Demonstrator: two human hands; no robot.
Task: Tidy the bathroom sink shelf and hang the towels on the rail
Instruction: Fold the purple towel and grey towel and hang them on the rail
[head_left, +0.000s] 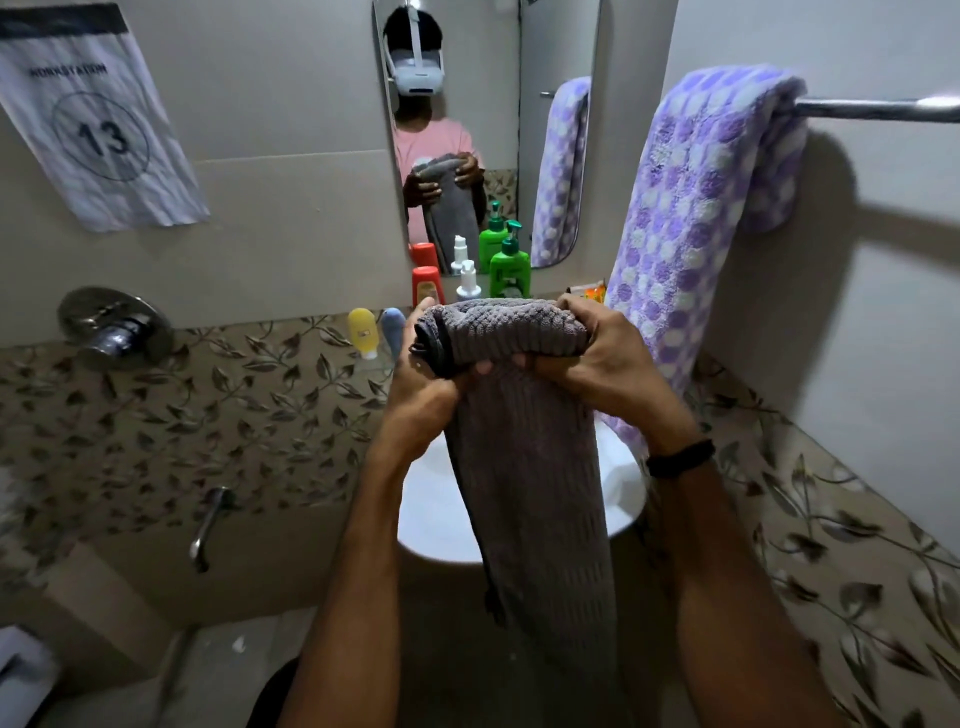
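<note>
You are gripping one grey ribbed towel (524, 467) in front of your chest, both hands clenched on its folded top edge: your left hand (423, 374) is closing around the left corner, your right hand (597, 348) is pinching the right end, and the rest of the cloth is hanging straight down over the white round sink basin (434, 514). A black band (678, 458) is sitting on your right wrist.

To your right, one purple and white dotted towel (696, 218) is draping over the near end of the chrome wall rail (872, 110). The stretch of rail beyond it, running toward the right edge of the view, is showing bare metal, and the dotted towel's lower edge is hanging just beside your right hand.

Behind the grey towel, on the shelf under the tall wall mirror (467, 104), five containers are standing: one green pump bottle (510, 267), one white pump bottle (468, 283), one red tube (427, 286), one yellow tube (362, 330) and one blue-grey tube (394, 327). One orange packet (592, 292) is lying at the shelf's right end, near the dotted towel
</note>
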